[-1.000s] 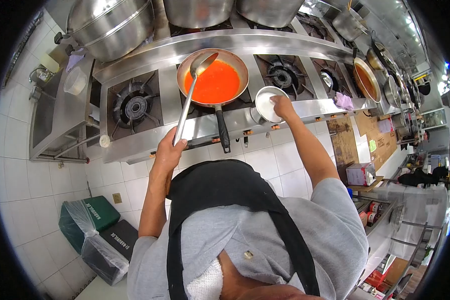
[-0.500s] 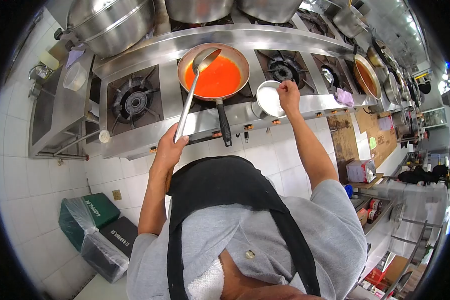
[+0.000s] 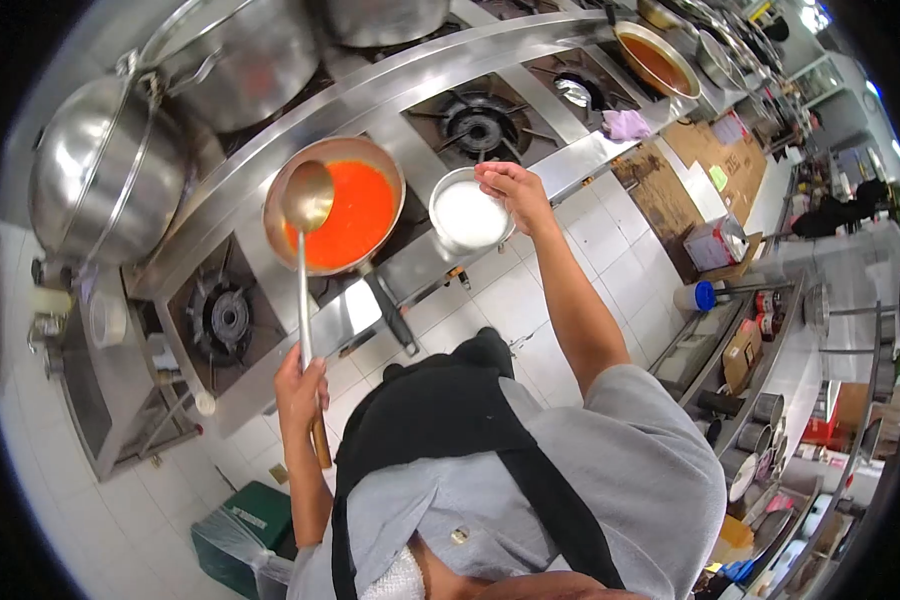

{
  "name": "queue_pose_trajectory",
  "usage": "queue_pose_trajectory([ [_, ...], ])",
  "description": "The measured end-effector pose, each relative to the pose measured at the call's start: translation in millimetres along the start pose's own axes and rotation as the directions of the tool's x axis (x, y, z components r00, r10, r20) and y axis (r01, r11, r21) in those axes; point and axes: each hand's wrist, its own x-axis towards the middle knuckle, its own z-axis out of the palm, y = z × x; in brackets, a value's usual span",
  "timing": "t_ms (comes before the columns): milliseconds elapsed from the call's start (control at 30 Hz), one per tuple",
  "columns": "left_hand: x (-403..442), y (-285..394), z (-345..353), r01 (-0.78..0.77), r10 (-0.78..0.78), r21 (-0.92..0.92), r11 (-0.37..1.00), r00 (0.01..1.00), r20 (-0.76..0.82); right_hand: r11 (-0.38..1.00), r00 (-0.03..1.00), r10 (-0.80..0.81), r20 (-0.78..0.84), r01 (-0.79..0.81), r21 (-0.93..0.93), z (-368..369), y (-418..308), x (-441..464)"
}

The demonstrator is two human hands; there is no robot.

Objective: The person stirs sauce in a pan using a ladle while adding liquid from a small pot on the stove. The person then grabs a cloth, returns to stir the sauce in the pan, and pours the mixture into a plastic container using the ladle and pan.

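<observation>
My left hand [image 3: 300, 386] is closed around the long handle of a metal ladle [image 3: 309, 196]. The ladle's bowl is over the left part of a frying pan [image 3: 401, 212], which holds bright orange-red sauce [image 3: 360, 212]. The pan's black handle [image 3: 391, 318] points toward me, untouched. To its right is a round metal container [image 3: 438, 232] of white, powdery contents [image 3: 473, 214]. Over the container's right rim is my right hand [image 3: 518, 196], fingers drawn together. Anything between those fingertips is too small to make out.
Burners [image 3: 481, 126] flank the pan, and large steel pots [image 3: 232, 68] stand behind it. Another pan [image 3: 658, 60] with brown sauce is at the far right, near a lilac cloth [image 3: 626, 125]. A green bin [image 3: 245, 528] is at lower left; shelves [image 3: 740, 400] line the right.
The view has turned, so the stove now slants up to the right. The ladle's bowl sits further left over the pan. My right hand stays by the white contents, its fingers turned more into view.
</observation>
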Motion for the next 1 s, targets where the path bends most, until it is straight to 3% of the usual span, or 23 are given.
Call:
queue_pose_trajectory([
  [100, 5.6, 8.9, 18.2, 0.037, -0.039, -0.080, 0.996, 0.999, -0.023, 0.980, 0.998, -0.048, 0.049, 0.037, 0.193, -49.3, -33.2, 14.8],
  [200, 10.2, 15.9, 54.9, 0.052, -0.062, -0.071, 0.996, 0.986, -0.152, 0.982, 0.995, -0.092, -0.043, 0.098, 0.164, -136.1, -47.6, 59.1],
  [267, 11.8, 22.0, 76.5, 0.043, -0.060, -0.116, 0.992, 0.987, -0.148, 0.989, 0.950, -0.151, -0.272, 0.143, -0.048, -214.5, -46.0, 110.9],
  [300, 13.0, 30.2, 92.2, 0.053, -0.071, -0.094, 0.994, 0.977, -0.200, 0.935, 0.903, -0.259, -0.343, 0.146, -0.322, -252.4, -51.9, 136.2],
  [367, 12.5, 48.0, 123.0, 0.075, -0.087, -0.050, 0.996, 0.943, -0.320, 0.695, 0.807, -0.449, -0.383, 0.046, -0.717, -340.7, -47.9, 195.5],
  [400, 15.7, 52.5, 132.7, 0.067, -0.081, -0.054, 0.996, 0.936, -0.341, 0.463, 0.757, -0.534, -0.376, -0.111, -0.880, -369.2, -55.1, 215.6],
  [467, 14.4, 58.6, 150.5, 0.050, -0.073, -0.068, 0.996, 0.915, -0.398, 0.162, 0.667, -0.675, -0.315, -0.283, -0.945, -420.1, -36.9, 252.1],
  [500, 15.2, 65.8, 158.3, 0.091, -0.106, -0.057, 0.994, 0.905, -0.411, 0.059, 0.770, -0.502, -0.394, -0.423, -0.904, -421.7, -37.4, 260.0],
  [533, 16.0, 71.3, 163.7, 0.125, -0.134, -0.050, 0.991, 0.899, -0.416, -0.102, 0.751, -0.537, -0.384, -0.510, -0.854, -413.8, -24.3, 258.4],
  [567, 16.8, 75.3, 167.3, 0.165, -0.169, -0.046, 0.985, 0.888, -0.429, -0.152, 0.763, -0.542, -0.353, -0.502, -0.851, -410.6, -8.2, 260.7],
  [600, 18.0, 80.9, 172.2, 0.192, -0.188, -0.038, 0.981, 0.875, -0.447, -0.133, 0.706, -0.666, -0.241, -0.430, -0.893, -393.1, 5.7, 253.2],
  [633, 18.9, 84.1, 174.7, 0.212, -0.207, -0.041, 0.976, 0.866, -0.455, -0.015, 0.738, -0.632, -0.238, -0.319, -0.948, -375.3, 11.1, 245.0],
  [667, 20.4, 89.3, 180.1, 0.180, -0.195, -0.078, 0.981, 0.877, -0.438, 0.013, 0.723, -0.674, -0.152, -0.194, -0.981, -352.3, 16.9, 230.3],
  [700, 19.0, 89.5, 174.9, 0.235, -0.229, -0.039, 0.971, 0.876, -0.424, 0.004, 0.718, -0.681, -0.143, -0.191, -0.981, -338.9, 28.7, 220.9],
  [800, 20.5, 101.1, 182.7, 0.166, -0.162, -0.029, 0.986, 0.881, -0.445, -0.024, 0.766, -0.613, -0.191, -0.260, -0.965, -317.1, 24.0, 205.6],
  [933, 21.1, 91.8, 167.5, 0.155, -0.131, 0.017, 0.988, 0.888, -0.441, 0.009, 0.901, -0.412, -0.135, -0.144, -0.990, -326.7, 1.8, 205.3],
  [967, 22.4, 86.2, 159.4, 0.150, -0.119, 0.037, 0.988, 0.889, -0.442, -0.117, 0.897, -0.427, -0.114, -0.180, -0.977, -319.4, 0.1, 195.8],
  [1000, 23.6, 81.5, 148.4, 0.160, -0.107, 0.087, 0.983, 0.895, -0.433, -0.012, 0.923, -0.379, -0.072, -0.083, -0.996, -306.1, -0.5, 183.2],
])
